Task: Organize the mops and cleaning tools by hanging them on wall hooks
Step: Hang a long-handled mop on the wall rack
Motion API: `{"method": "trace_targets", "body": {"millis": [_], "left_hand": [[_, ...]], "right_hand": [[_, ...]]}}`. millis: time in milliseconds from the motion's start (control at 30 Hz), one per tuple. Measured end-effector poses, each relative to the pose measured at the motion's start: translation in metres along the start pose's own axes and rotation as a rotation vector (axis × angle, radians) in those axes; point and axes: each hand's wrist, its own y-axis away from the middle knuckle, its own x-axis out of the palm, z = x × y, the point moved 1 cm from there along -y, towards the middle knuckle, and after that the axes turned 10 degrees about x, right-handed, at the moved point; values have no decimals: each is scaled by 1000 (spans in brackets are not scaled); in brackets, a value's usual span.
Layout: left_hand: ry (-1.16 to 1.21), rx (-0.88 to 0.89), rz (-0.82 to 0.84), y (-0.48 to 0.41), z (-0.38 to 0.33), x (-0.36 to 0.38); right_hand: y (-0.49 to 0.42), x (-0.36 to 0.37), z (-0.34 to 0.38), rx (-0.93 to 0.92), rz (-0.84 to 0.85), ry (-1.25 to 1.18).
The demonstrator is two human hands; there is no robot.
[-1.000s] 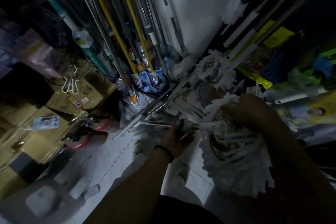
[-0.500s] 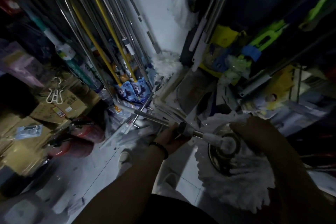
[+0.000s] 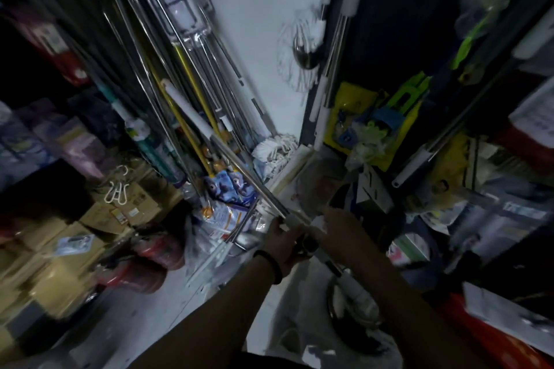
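A mop with a metal pole (image 3: 239,165) and a white grip at its top runs from the upper left down to its white string head (image 3: 356,308) near my body. My left hand (image 3: 284,241) grips the pole near its lower joint. My right hand (image 3: 332,226) holds the pole just beside the left, fingers on it; the frame is blurred here. Another white mop head (image 3: 299,51) hangs high on the white wall. A third white mop head (image 3: 275,150) lies in the corner on the floor.
Many metal and yellow poles (image 3: 186,69) lean at the left wall. Cardboard boxes (image 3: 60,249) and red extinguishers (image 3: 144,260) fill the left floor. Packaged goods and green tools (image 3: 389,117) crowd the dark right shelves. Pale floor tiles (image 3: 168,311) show at lower centre.
The mop has swung from lying level to pointing up and left. My right hand left the mop head and came up to the pole by my left hand. My view has tilted upward.
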Motion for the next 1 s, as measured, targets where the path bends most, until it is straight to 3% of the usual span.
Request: {"method": "trace_targets", "body": {"millis": [200,233,467,633,800,1000], "left_hand": [[21,48,-21,10,-25,18],[-105,91,-25,11,-34,20],[-359,537,35,-16,-92,29],[-621,576,244,-13,-170,18],[-417,618,148,-28,-287,9],[-317,783,247,-20,-413,52]], "right_hand": [[-26,-2,59,-121,14,-169],[-31,-6,68,-151,-16,-177],[-60,-55,130,-273,-210,-265],[-80,-82,156,-328,-271,-286],[-82,-96,178,-310,-344,-359],[-86,-103,214,-313,-410,-431]]}}
